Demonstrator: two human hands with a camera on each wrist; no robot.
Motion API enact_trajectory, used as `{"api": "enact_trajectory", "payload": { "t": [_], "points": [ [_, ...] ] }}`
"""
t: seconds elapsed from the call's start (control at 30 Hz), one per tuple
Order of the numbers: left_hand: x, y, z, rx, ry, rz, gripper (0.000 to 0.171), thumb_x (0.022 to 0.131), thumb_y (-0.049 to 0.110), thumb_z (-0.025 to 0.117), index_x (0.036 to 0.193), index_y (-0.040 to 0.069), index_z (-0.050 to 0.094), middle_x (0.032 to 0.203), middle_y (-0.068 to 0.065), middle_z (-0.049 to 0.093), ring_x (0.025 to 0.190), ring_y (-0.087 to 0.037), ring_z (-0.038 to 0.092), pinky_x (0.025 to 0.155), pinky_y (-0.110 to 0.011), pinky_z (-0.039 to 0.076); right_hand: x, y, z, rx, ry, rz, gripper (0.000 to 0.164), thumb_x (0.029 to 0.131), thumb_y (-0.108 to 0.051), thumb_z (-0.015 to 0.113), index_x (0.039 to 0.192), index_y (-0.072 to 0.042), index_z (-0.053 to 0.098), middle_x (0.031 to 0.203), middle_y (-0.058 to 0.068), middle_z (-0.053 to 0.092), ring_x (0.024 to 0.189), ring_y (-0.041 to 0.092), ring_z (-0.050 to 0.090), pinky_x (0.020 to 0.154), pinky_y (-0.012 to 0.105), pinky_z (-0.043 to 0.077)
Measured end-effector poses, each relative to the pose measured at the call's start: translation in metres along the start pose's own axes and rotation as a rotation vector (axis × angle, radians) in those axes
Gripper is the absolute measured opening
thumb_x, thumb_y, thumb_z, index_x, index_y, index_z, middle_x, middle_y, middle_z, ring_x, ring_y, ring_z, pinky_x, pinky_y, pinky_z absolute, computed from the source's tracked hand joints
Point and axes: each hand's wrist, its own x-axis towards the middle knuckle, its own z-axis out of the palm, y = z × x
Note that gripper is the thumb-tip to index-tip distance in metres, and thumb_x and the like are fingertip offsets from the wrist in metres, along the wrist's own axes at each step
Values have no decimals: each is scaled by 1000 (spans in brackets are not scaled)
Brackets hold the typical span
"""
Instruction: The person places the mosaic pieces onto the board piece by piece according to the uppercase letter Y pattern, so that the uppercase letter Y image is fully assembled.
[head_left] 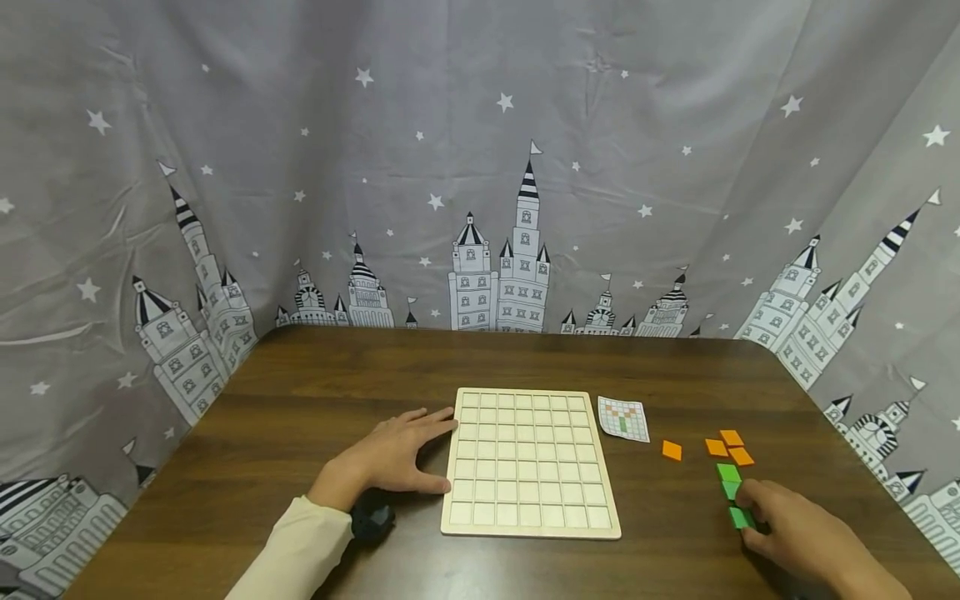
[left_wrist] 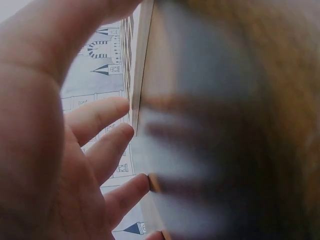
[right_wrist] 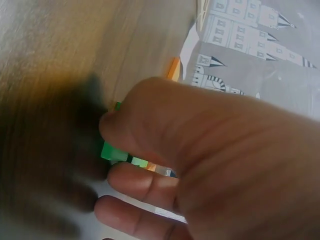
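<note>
A hand at the board's (head_left: 528,450) edge, another down at the green tiles (head_left: 728,472).
On the table (head_left: 360,362), the left hand (head_left: 393,454) spreads its fingers against the board's left rim, gripping nothing; the right hand (head_left: 795,527) curls thumb and fingers about the nearest green tile, though I can't tell whether it is pinched. Four orange tiles (head_left: 716,448) lie just beyond, and a card (head_left: 623,425) sits beside the board's right edge.
</note>
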Motion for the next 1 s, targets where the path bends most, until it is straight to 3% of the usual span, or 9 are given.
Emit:
{"api": "enact_trajectory", "payload": {
  "t": [0.23, 0.37, 0.63, 0.87, 1.0],
  "points": [
    [1, 1, -1, 1, -10, -9, 90, 80, 61, 76, 155, 21, 45, 163, -1, 31, 146, -43, 27, 104, -75, 24, 3, -5, -2, -25, 24, 3, 26, 76, -19, 82, 91, -20, 60, 80, -8, 48, 69, 6, 45, 57, 31, 40],
    [0, 3, -2, -1, -23, -15, 90, 81, 62, 76, 155, 21, 45, 163, -1, 32, 147, -43, 25, 105, -76, 23, 13, -19, -5, -2, 74, -39, 25, 77, -20, 82, 89, -21, 60, 80, -11, 52, 67, 5, 45, 57, 30, 41],
    [-5, 5, -5, -18, -33, -40, 86, 82, 55, 78, 154, 20, 46, 162, 0, 34, 148, -43, 23, 105, -77, 19, 61, -89, -6, 18, 219, -303, 20, 79, -18, 79, 92, -22, 64, 82, -15, 51, 68, 2, 46, 58, 25, 42],
    [-3, 4, -4, -20, -32, -33, 86, 82, 56, 78, 154, 21, 47, 162, 1, 34, 148, -42, 23, 104, -77, 19, 93, -155, 10, 3, 220, -517, 16, 79, -21, 77, 88, -19, 64, 80, -11, 55, 67, 3, 45, 57, 23, 42],
    [-1, 6, -3, -32, -35, -30, 86, 82, 57, 77, 154, 21, 46, 162, 0, 34, 149, -42, 22, 105, -77, 18, 101, -178, 20, -6, 219, -580, 15, 77, -21, 75, 87, -18, 65, 80, -11, 55, 66, 3, 45, 54, 21, 40]
  ]
}}
